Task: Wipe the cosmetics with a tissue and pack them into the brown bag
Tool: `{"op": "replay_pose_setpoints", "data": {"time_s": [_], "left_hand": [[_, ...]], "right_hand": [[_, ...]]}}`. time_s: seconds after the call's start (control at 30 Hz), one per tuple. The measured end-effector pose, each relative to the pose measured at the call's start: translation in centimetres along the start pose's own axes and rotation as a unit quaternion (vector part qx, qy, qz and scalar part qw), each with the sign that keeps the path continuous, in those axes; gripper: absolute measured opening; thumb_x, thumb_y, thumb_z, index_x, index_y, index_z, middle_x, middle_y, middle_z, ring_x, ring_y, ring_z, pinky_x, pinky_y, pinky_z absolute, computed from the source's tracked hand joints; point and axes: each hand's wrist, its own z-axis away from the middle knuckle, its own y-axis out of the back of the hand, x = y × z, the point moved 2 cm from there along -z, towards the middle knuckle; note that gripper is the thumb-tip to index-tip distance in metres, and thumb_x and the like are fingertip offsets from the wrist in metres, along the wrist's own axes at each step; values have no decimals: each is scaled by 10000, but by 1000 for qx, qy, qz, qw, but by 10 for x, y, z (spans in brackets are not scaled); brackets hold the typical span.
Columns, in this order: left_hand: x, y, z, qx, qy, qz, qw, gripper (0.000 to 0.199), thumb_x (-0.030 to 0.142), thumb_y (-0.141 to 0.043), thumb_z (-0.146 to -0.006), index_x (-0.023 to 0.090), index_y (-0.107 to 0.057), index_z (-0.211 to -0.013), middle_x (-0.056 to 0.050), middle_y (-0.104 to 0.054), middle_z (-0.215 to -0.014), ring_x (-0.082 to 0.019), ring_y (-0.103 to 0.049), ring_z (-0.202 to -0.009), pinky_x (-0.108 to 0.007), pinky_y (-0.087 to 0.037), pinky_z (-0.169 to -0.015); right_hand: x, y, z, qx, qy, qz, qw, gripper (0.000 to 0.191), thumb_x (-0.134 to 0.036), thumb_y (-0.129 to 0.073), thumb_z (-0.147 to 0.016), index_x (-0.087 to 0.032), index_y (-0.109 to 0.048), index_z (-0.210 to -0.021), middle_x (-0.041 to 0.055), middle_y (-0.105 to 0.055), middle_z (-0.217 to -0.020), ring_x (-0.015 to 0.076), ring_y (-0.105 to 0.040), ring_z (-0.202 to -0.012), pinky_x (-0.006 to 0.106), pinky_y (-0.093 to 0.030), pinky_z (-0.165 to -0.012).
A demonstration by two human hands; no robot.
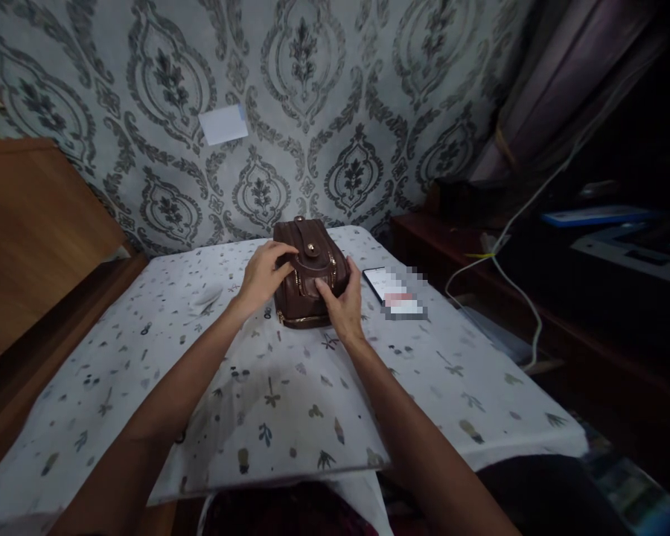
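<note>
A small brown leather-like bag (pixel 308 310) with gold zippers, gold studs and a strap on top sits on the patterned cloth. My left hand (pixel 263 277) is at its upper left side, thumb and bent fingers closed on the bag's edge near a zipper. From the right, my right hand (pixel 344 301) grips the bag, its thumb pressed on the front pocket and its fingers along the side, partly hidden. The front pocket's zipper runs in a curve between the two hands.
A phone (pixel 391 292) with a lit, partly blurred screen lies right of the bag. White cloth (pixel 268 432) with small plant prints covers the table. A wooden panel (pixel 39 231) stands at left, patterned wallpaper behind. White cables (pixel 536 320) hang by the dark furniture at right.
</note>
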Motion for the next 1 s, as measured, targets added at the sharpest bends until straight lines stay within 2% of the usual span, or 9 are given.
{"op": "replay_pose_setpoints", "data": {"time_s": [0.07,0.23,0.47,0.6,0.7,0.9,1.0], "left_hand": [[4,-1,2,23,-6,-21,1000,158,189,-612,-900,225,-729,-999,-54,-709,-1067,-225,-622,-1053,-358,-474,-944],[3,-7,2,66,38,14,997,145,223,-583,-911,193,-724,-887,-50,-710,-947,-207,-644,-945,-326,-492,-869],[2,-9,4,65,63,62,994,152,260,-589,-898,202,-725,-862,-37,-722,-943,-193,-638,-961,-307,-499,-861],[6,-7,8,62,42,75,994,158,261,-596,-887,198,-708,-794,-43,-727,-961,-201,-645,-973,-321,-509,-873],[9,-6,14,62,19,85,994,164,258,-598,-890,195,-698,-776,-64,-729,-1027,-213,-650,-1032,-346,-508,-940],[6,-6,25,35,-7,73,997,161,268,-584,-915,210,-734,-910,-83,-715,-1188,-232,-622,-1196,-427,-428,-1126],[4,-5,29,30,-31,63,997,179,270,-575,-918,220,-737,-974,-87,-704,-1230,-248,-587,-1269,-466,-393,-1165]], "right_hand": [[0,0,0,3,4,3,1000,831,-593,-663,-819,-181,-370,-1479,175,-438,-1516,323,-405,-1416,558,-304,-1186],[0,0,0,2,9,8,1000,806,-585,-648,-830,-202,-369,-1483,160,-439,-1522,317,-400,-1421,545,-299,-1191],[0,0,-1,-2,2,9,1000,806,-591,-648,-827,-210,-375,-1483,155,-449,-1516,318,-414,-1411,542,-313,-1184],[0,1,-1,-8,-2,6,1000,812,-595,-653,-825,-198,-378,-1478,162,-453,-1513,316,-418,-1411,541,-313,-1187],[-1,1,-1,-8,-6,5,1000,819,-592,-661,-819,-182,-385,-1472,173,-453,-1512,318,-417,-1412,538,-314,-1188],[-1,1,-1,-6,6,-6,1000,781,-566,-655,-829,-200,-386,-1465,154,-467,-1501,304,-429,-1405,540,-313,-1190],[-1,1,-1,-9,9,-4,1000,771,-558,-659,-829,-206,-393,-1460,149,-476,-1491,304,-439,-1394,540,-323,-1183]]}}
